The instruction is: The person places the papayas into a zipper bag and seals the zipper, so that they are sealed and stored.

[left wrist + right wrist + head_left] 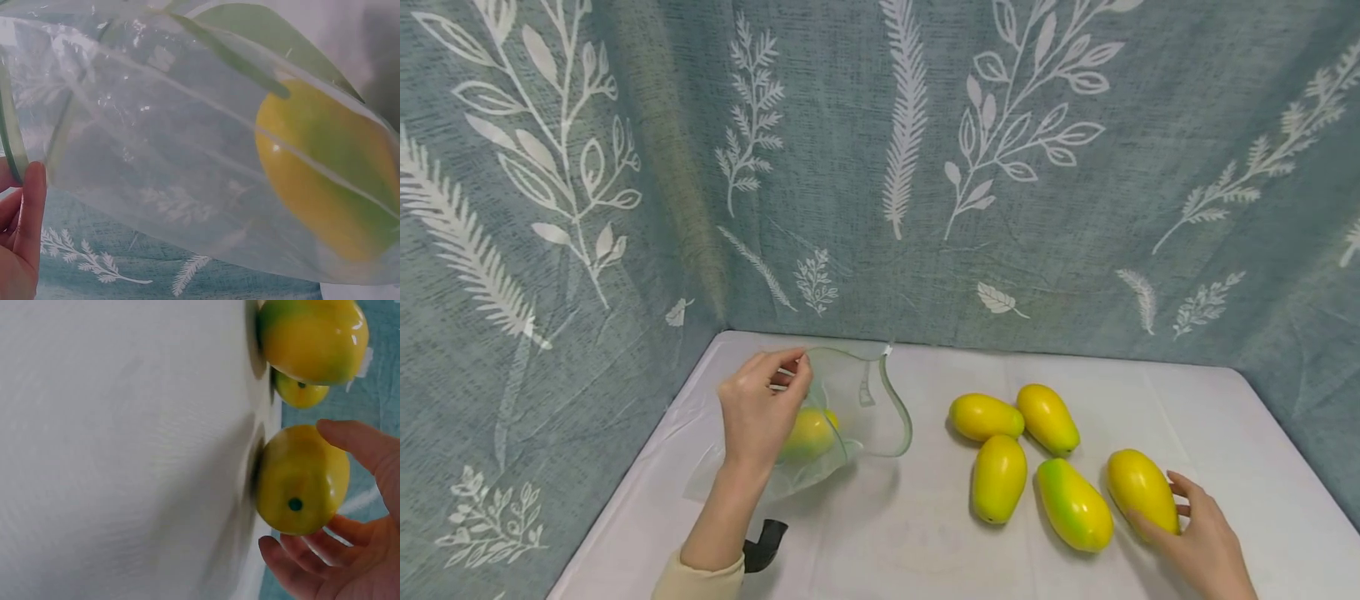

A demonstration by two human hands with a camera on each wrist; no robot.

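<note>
1. As I watch, the left hand (763, 410) pinches the bag (859, 417); the right hand (1204, 533) grasps the lower-right mango (1138, 485).
2. Bare tabletop (1187, 417) (roomy) extends to the right edge.
3. The mango's long axis slants upper-left to lower-right.

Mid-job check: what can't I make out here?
- Head: left side of the yellow oval fruit inside the clear plastic bag, behind the left grip.
- Head: part of the black curved object, behind the beige sleeve.
- Left wrist: that fruit's end, cut by right edge.
- Right wrist: uppermost yellow-green oval fruit, cut by top edge.
</note>
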